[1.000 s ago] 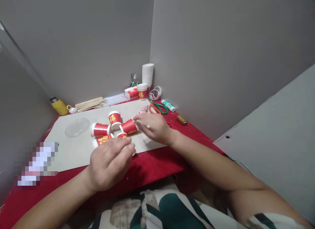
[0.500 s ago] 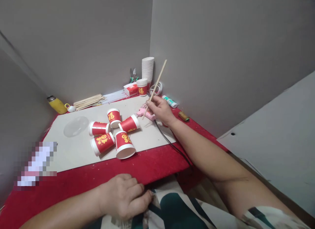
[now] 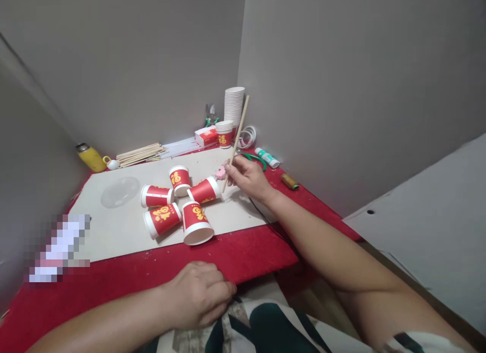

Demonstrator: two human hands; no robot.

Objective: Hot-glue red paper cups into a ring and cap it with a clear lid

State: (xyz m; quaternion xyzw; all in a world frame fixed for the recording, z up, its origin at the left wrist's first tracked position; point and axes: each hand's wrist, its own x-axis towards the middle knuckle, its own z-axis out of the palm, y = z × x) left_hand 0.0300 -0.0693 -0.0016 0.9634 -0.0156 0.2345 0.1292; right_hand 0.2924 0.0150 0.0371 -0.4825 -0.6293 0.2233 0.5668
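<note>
My right hand point(image 3: 248, 177) pinches a thin wooden stick point(image 3: 239, 126) between thumb and fingers. The stick tilts upright, its lower end just right of a red paper cup point(image 3: 204, 190) lying on its side. Several such cups form a ring, including a near cup point(image 3: 197, 224) with its open rim facing me. Behind my right fingers, a pink tool point(image 3: 220, 172), mostly hidden, lies near a black cord. My left hand point(image 3: 203, 295) rests at the table's front edge, fingers curled and no object visible in them.
Under the cups lies a pale board point(image 3: 125, 231) bearing a clear round disc point(image 3: 120, 192). Along the back are a yellow bottle point(image 3: 91, 158), a bundle of sticks point(image 3: 140, 155), stacked cups point(image 3: 234, 105) and pliers point(image 3: 211, 115). Green-handled scissors point(image 3: 258, 161) lie beyond my right hand.
My right hand has lowered the stick slightly and moved off the pink tool's place, which is now mostly covered. Green handles have come into sight. The view has shifted a little; the cups stay put.
</note>
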